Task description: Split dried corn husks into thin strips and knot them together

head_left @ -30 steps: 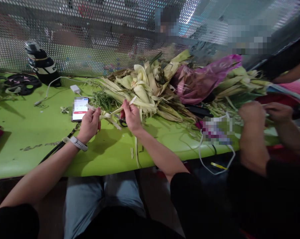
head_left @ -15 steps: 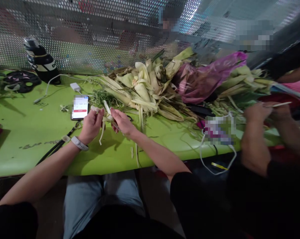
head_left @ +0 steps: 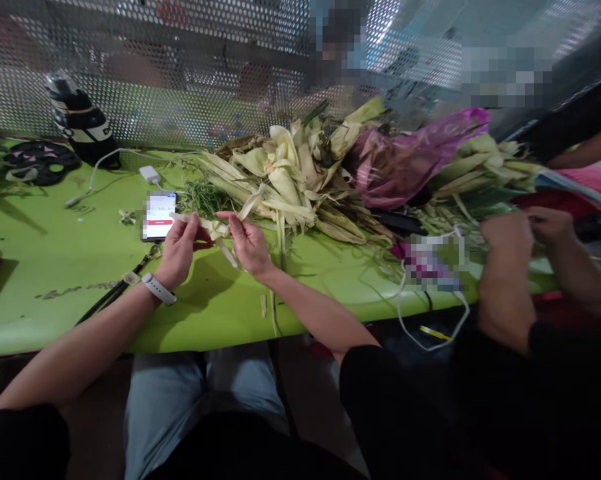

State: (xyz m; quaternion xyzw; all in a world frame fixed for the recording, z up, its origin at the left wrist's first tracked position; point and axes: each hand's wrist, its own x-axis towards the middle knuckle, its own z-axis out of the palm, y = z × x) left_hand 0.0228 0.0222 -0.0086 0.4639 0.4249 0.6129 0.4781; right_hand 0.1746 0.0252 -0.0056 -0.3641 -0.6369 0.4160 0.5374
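My left hand (head_left: 179,251), a white watch on its wrist, pinches one end of a pale corn husk strip (head_left: 215,230) just above the green table (head_left: 55,267). My right hand (head_left: 249,241) grips the same strip a little to the right, fingers curled round it, with loose ends hanging below. Right behind my hands lies a big pile of corn husks (head_left: 285,180).
A phone (head_left: 159,215) lies lit left of my hands, a charger (head_left: 150,175) and cable behind it. A dark bottle (head_left: 80,120) and black disc (head_left: 40,162) sit far left. A pink bag (head_left: 405,160) lies on the husks. Another person's hands (head_left: 525,230) work at the right. Perforated metal screen behind.
My right hand came back from the pile toward my left hand and took hold of the strip close beside it. The strip's loose ends shifted. The other person's hands stayed at the right.
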